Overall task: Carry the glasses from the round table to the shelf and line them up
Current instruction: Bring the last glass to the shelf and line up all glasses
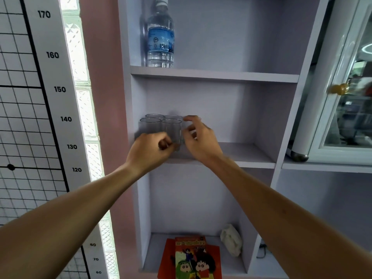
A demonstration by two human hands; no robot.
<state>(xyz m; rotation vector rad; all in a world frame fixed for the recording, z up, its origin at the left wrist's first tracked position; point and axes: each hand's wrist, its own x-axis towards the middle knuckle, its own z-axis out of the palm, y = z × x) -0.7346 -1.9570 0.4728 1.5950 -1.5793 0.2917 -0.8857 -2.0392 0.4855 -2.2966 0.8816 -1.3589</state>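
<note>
Shelf (249, 156): pale lilac unit, middle compartment, holds the glasses
Glasses (150, 125): clear tumblers, upright, clustered at left end of middle shelf in two rows, touching or nearly so; exact count unclear
Front glass (172, 130): upright near shelf edge, between both hands
L hand (150, 151): fingers curled, pinching front glass low at its base
R hand (198, 138): fingers curled round a glass on right of cluster, mostly hidden behind hand
Top shelf: water bottle (160, 35), upright, left side
Bottom shelf: comic books (190, 258) lying flat, crumpled white cloth (231, 239) at right
</note>
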